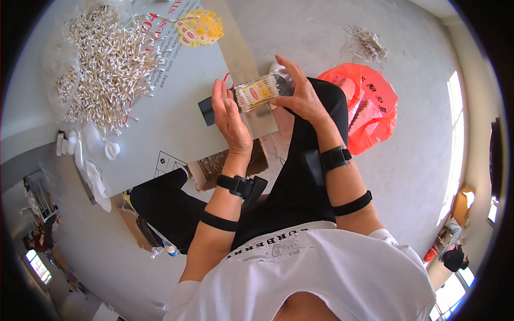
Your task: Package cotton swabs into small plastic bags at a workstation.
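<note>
A clear pack of cotton swabs [247, 97] with a yellow label is held up between my hands, over the table's edge. My left hand [232, 122] stands upright with fingers stretched out flat, its palm side against the pack's left end. At the right end my right hand [306, 101] grips the pack, thumb on its near side and index finger raised away. The other right fingers are partly hidden behind the clear wrap. A dark flat block [206, 111] shows on the table just behind my left hand.
On the grey table [155, 144] lie a large heap of loose cotton swabs [107, 69] and a stack of yellow labels [199, 28]. A cardboard box [259, 156] with swabs sits below the table edge. A red plastic bag [375, 109] and a scattered swab pile [367, 44] are on the floor.
</note>
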Demonstrator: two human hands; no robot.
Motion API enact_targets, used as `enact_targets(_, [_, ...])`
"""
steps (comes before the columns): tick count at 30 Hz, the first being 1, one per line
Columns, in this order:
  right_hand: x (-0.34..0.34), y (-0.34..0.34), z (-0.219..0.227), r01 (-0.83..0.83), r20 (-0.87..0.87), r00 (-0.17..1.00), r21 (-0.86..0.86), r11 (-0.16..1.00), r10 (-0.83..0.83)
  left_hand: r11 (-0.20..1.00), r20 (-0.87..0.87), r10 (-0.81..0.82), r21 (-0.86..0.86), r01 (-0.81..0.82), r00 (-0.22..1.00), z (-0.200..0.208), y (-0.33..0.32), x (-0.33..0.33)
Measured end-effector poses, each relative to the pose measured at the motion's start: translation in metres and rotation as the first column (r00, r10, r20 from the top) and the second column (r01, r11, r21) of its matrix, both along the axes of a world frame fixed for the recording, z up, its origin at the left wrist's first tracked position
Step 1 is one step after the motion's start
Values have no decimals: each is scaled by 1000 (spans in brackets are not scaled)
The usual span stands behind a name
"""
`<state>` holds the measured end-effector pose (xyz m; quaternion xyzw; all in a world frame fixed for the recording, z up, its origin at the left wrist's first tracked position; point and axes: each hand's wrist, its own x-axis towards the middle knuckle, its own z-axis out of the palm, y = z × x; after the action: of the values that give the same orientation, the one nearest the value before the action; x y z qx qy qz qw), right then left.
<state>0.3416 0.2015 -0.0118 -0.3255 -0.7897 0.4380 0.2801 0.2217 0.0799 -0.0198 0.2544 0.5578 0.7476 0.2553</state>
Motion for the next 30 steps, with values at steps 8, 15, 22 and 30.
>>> enact_targets(8, [-2, 2, -42, 112, -253, 845, -778, 618, -472, 1000, -8, 18, 6, -18, 1000, 0, 10, 8])
enact_targets(15, [-22, -12, -31, 126, -146, 916, -780, 614, -374, 999, 38, 32, 18, -33, 999, 0, 13, 8])
enact_targets(22, [-27, -14, -37, 137, -140, 927, -738, 661, -349, 994, 236, 37, 96, -61, 971, -3, 24, 13])
enact_targets(30, [-14, -5, -25, 309, -88, 950, 124, 943, -300, 997, 129, 2, 78, -12, 992, -1, 16, 8])
